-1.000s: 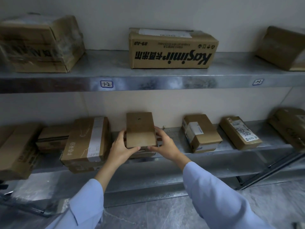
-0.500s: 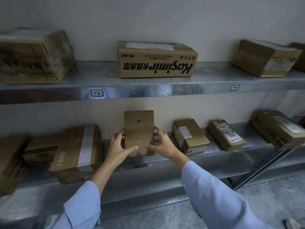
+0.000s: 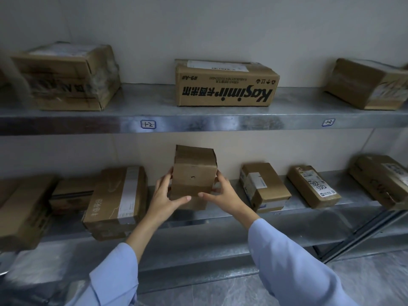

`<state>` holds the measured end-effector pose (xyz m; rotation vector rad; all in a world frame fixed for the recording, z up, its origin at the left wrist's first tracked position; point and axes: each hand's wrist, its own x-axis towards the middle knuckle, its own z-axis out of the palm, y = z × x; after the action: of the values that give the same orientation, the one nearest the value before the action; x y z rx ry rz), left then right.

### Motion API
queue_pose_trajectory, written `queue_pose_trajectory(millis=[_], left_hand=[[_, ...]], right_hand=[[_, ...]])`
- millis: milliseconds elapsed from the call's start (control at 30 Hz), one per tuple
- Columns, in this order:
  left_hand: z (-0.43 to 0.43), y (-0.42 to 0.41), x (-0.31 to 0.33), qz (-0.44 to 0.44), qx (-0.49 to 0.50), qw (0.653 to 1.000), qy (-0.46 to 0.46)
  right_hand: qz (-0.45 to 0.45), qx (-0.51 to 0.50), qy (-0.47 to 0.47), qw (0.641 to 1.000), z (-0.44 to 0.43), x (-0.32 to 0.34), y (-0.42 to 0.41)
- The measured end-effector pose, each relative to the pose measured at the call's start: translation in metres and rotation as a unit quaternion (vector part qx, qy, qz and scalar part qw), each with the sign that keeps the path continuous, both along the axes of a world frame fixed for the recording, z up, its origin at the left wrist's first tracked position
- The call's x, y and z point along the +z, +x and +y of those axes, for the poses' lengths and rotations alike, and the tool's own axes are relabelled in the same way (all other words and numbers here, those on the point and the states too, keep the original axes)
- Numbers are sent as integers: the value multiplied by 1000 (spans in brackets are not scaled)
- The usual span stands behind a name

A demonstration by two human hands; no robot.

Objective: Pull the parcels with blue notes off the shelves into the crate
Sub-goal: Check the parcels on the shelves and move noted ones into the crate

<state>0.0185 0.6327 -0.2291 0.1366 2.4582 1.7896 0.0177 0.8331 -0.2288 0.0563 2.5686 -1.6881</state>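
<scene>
A small plain cardboard parcel is tipped up on end above the lower shelf. My left hand grips its left side with the thumb under the front. My right hand grips its right side the same way. Another flat box lies under it on the shelf. No blue note shows on the faces of this parcel that I can see. The crate is out of view.
The lower shelf also carries a taped box to the left and labelled parcels to the right. The upper shelf bears a Kasimir carton and larger boxes. Grey floor lies below.
Both hands have tilted the small parcel further upright and turned it, so its top face now shows. The view has shifted slightly.
</scene>
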Motion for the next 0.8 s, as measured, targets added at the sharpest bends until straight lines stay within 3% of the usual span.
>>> queue_pose_trajectory(millis=[433, 800], left_hand=[[-21, 2, -12, -39, 9, 998, 46], [-19, 3, -13, -7, 8, 1000, 25]], right_hand=[[-38, -4, -105, 994, 0, 0, 7], [-4, 19, -70, 997, -9, -9, 3]])
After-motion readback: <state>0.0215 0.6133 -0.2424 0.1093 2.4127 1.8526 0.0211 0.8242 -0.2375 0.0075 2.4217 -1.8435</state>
